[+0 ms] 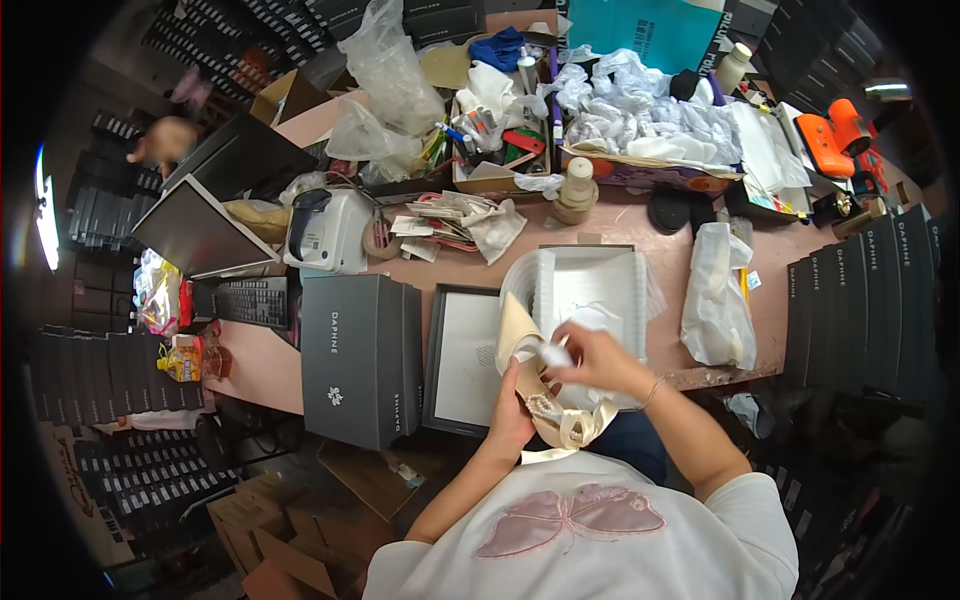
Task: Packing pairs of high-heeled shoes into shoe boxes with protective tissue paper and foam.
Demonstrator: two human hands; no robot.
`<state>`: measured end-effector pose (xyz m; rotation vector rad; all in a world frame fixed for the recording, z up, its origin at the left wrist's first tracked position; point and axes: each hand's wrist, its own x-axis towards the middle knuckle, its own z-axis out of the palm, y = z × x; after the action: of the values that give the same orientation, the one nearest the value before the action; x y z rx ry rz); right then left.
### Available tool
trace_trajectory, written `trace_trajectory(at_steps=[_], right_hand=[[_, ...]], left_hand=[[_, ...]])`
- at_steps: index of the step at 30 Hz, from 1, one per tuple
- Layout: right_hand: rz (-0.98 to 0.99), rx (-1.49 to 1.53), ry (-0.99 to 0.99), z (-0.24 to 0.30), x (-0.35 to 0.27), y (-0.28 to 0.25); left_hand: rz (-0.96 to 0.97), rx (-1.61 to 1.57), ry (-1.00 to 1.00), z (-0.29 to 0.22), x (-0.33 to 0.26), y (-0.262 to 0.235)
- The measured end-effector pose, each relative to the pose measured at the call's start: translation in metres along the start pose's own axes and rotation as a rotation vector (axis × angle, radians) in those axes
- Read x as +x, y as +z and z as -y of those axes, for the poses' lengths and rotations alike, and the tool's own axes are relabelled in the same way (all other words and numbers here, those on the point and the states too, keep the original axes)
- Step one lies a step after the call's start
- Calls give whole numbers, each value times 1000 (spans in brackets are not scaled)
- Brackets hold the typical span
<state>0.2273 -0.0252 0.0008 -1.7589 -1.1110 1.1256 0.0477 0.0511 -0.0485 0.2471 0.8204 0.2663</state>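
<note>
left hand (pixel 512 417) curled around a cream shoe (pixel 516 330), right hand (pixel 597 362) closed on a blurred white wad (pixel 552 355)

A stockroom workshop: dark shoeboxes (pixel 868 310) in stacks, cluttered worktable (pixel 625 222).

Pale capitals and a flower emblem stood on the dark grey shoebox (pixel 350 390) at the front edge of the worktop (pixel 625 225), toward its left corner, with more capitals along its side. Similar pale lettering ran down the ends of the dark stacked boxes (pixel 870 310) at the right edge. Dark characters marked the turquoise package (pixel 640 30) at the back edge. The white device (pixel 340 235) near the left edge bore print too small to read.
</note>
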Motion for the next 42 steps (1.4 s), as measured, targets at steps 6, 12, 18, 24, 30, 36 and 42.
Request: trace_trajectory(at_steps=[6, 12, 18, 24, 30, 36, 42], right_hand=[[-383, -53, 8, -3, -24, 55], [-604, -326, -68, -19, -41, 45], [-528, 68, -152, -16, -57, 25], [-396, 76, -7, -28, -55, 0], [-831, -621, 85, -113, -88, -84], [-636, -722, 632, -212, -133, -118], [-785, -127, 131, -80, -116, -76]], left_hand=[[130, 76, 135, 32, -7, 11], [207, 170, -42, 45, -21, 16], [175, 338, -162, 48, -36, 40], [146, 301, -220, 50, -27, 68], [23, 634, 303, 6, 60, 45], [355, 994, 283, 0, 22, 82], [495, 1230, 524, 59, 3, 74]])
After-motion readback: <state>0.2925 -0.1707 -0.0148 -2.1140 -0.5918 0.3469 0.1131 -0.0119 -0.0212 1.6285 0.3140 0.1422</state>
